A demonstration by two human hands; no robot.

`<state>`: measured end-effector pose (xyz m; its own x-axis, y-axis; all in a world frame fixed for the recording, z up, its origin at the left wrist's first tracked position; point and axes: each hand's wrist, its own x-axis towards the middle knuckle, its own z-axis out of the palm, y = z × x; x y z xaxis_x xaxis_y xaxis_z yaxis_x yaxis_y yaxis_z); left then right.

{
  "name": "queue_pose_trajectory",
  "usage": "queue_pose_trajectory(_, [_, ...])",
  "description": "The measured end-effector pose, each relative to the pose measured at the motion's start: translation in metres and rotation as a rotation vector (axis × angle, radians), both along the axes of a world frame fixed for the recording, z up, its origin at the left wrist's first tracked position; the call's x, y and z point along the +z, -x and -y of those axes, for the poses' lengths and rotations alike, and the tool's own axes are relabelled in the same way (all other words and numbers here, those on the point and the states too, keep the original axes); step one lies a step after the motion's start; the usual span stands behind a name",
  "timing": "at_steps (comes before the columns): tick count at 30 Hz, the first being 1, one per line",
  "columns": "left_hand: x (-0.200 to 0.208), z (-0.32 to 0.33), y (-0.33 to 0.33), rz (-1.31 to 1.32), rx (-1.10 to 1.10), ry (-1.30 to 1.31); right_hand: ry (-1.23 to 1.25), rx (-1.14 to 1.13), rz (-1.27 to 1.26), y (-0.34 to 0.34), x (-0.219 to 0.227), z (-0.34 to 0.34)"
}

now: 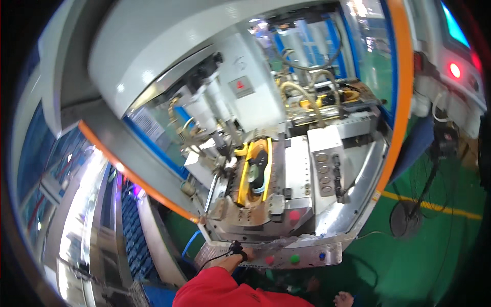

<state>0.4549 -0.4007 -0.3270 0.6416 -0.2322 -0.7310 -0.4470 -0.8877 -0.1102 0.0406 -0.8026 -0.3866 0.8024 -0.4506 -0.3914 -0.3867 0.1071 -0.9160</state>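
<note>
My left hand (244, 254), with a black strapped device round it, is at the left end of a metal control panel (307, 260) with red, green and blue buttons. Its fingers are too small and blurred to read. Low at the right, my right hand (343, 299) hangs below the panel with curled fingers. Whether anything is inside it is hidden; a bit of blue shows beside it. Beyond the panel, a long mould with yellow side rails (242, 179) sits in the machine. A dark, shoe-shaped piece (258, 166) lies between the rails.
An orange-edged machine frame (393, 153) surrounds the opening. A second station with hoses (319, 97) stands behind a white partition (245, 66). At the left runs a dark conveyor belt (134, 233). A round-based stand (405, 217) is on the green floor, and a red light glows (455, 70).
</note>
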Motion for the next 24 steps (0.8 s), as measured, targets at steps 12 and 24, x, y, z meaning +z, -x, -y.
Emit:
queue_pose_trajectory(12, [0.244, 0.073, 0.174, -0.370, 1.005, 1.799, 0.425, 0.587, 1.119, -0.272, 0.295, -0.160])
queue_pose_trajectory(24, [0.337, -0.142, 0.368, 0.802, 0.885, 1.806, 0.355, 1.215, 1.530, -0.292, 0.395, -0.476])
